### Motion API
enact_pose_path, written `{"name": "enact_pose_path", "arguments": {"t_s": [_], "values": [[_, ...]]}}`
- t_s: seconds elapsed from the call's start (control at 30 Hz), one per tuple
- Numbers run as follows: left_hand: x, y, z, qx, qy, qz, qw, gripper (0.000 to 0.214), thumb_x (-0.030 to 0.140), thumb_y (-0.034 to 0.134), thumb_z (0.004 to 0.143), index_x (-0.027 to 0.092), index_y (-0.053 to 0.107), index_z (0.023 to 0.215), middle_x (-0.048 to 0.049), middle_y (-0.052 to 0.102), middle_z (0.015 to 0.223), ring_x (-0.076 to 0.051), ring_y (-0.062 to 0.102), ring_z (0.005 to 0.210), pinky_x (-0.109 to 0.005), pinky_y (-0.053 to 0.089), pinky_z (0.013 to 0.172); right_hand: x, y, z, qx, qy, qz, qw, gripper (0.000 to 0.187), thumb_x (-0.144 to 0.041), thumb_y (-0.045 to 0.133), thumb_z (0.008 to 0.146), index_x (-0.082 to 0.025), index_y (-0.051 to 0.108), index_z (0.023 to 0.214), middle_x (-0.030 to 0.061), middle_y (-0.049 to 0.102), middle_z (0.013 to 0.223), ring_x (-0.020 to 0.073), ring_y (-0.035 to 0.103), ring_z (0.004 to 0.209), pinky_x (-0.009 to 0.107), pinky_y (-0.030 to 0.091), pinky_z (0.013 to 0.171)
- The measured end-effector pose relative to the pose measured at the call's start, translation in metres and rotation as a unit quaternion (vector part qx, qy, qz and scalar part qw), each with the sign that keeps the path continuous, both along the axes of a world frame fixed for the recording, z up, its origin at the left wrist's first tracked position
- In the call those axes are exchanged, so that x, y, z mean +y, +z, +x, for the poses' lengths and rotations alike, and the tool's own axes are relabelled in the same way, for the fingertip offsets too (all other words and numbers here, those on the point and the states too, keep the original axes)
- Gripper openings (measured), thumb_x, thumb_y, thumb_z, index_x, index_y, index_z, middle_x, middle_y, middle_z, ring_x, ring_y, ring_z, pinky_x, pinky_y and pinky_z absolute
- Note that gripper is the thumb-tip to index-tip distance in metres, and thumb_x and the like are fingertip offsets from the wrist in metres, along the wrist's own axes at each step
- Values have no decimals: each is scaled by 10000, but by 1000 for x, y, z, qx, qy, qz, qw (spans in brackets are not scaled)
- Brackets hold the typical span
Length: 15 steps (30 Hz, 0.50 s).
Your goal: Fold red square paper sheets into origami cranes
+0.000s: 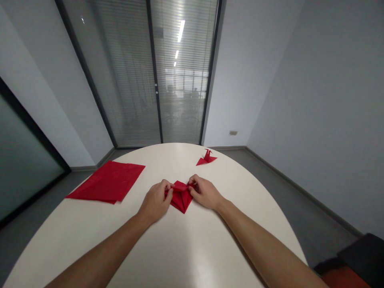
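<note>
A small folded piece of red paper [181, 199] lies on the white round table [180, 248] in front of me, its point toward me. My left hand [156, 201] pinches its left upper edge, fingers closed on the paper. My right hand [204, 192] pinches the right upper edge in the same way. Both hands rest on the table top with the paper between them.
A stack of flat red paper sheets [108, 181] lies at the left of the table. A finished red paper crane [206, 157] stands near the far edge. Behind are glass doors with blinds; a dark seat [357, 260] sits at the lower right.
</note>
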State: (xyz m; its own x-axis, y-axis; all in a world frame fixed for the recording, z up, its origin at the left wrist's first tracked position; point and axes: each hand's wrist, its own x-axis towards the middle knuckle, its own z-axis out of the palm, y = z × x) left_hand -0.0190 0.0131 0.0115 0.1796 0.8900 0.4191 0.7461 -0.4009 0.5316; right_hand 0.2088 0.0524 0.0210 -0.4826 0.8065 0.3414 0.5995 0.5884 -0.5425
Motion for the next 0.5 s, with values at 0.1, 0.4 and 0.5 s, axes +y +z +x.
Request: {"name": "enact_pose_path", "arguments": {"t_s": [0.1,0.4,0.5], "values": [[0,1,0,-4,13,-3,1000,82,264,416,970,250,446,895,-38,710,992,-226,654,900,-347,461,802,1,-1,0,8,6,3,1000,235,-171,575,855,-220,566,1085,37,690,984,172,620,830,273,438,747],[-2,3,1,-25,23,-6,999,59,280,466,951,244,479,907,-9,674,944,-190,627,822,-298,436,725,0,2,-2,-2,-20,14,1000,121,-280,548,953,-222,633,1019,25,701,901,162,604,761,269,424,705],[-3,3,2,-16,23,9,1000,36,257,498,920,242,494,888,8,632,855,-179,595,771,-287,418,700,-2,3,-4,7,-29,5,1000,110,-299,546,963,-226,624,988,12,698,861,155,598,727,259,408,677]]}}
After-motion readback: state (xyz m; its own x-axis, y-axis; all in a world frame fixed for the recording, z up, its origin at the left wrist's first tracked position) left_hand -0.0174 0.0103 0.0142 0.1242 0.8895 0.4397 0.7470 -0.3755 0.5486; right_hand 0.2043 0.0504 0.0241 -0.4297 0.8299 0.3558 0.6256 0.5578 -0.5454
